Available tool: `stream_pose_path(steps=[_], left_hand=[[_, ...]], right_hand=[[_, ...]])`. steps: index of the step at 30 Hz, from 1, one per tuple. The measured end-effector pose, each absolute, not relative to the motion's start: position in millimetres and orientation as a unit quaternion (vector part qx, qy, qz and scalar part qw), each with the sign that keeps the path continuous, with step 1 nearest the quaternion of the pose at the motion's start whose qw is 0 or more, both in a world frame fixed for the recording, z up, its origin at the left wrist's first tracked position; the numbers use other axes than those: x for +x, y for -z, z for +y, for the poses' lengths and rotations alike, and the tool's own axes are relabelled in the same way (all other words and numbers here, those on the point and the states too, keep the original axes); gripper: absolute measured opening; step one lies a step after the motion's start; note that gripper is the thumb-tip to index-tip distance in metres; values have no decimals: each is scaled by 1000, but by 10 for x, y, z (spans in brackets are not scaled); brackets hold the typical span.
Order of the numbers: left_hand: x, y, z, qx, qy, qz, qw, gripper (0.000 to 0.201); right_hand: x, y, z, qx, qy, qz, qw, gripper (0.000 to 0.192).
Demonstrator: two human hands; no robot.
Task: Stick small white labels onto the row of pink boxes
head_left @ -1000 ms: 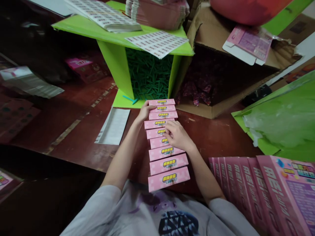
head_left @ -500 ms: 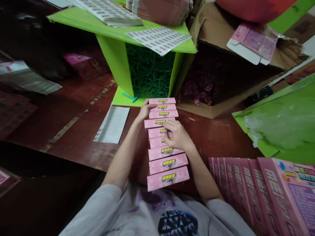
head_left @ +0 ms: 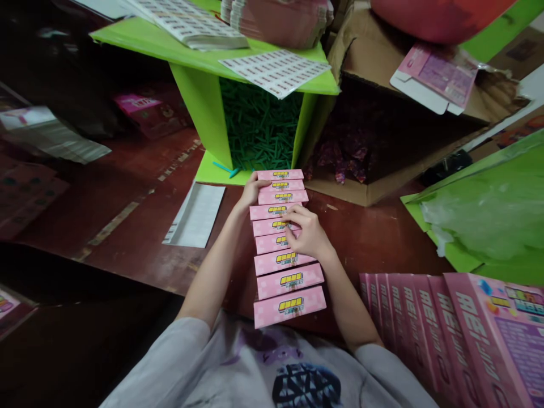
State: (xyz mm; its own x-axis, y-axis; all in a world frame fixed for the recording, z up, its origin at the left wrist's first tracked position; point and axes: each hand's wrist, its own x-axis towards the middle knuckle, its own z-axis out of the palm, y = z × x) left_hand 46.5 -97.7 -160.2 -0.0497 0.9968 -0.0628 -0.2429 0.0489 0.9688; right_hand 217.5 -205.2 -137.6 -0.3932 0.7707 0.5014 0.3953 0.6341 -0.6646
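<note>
- A white sheet of paper (head_left: 195,215) is lying flat on the dark red-brown wooden table (head_left: 374,238), left of the arms.
- The left hand (head_left: 250,191) is bracing the far left edge of a row of pink boxes (head_left: 284,249), fingers curled against the cardboard.
- The boxes are overlapping like shingles, running from the green box (head_left: 204,113) toward the person; each is showing a yellow printed logo too small to read.
- The right hand (head_left: 308,232) is pressing its fingertips down on the middle boxes.
- A brown carton (head_left: 382,190) is sitting open behind.
- Flat pink cartons (head_left: 459,328) are fanning out at right, printed with large white letters.
</note>
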Motion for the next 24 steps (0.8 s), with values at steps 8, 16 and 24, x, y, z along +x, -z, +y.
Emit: stream_pose_path(steps=[8,16,24], left_hand=[[479,1616,-968,401,-556,471,555,24],[477,1609,-978,413,-554,460,557,25],[442,1725,-902,415,-554,465,552,28]], right_hand=[[2172,1423,-2042,-395,-154,-834,353,18],[2170,1414,-2083,-379,-122,-846,354,17],[2161,1455,-2110,-374,-78,-855,350,18]])
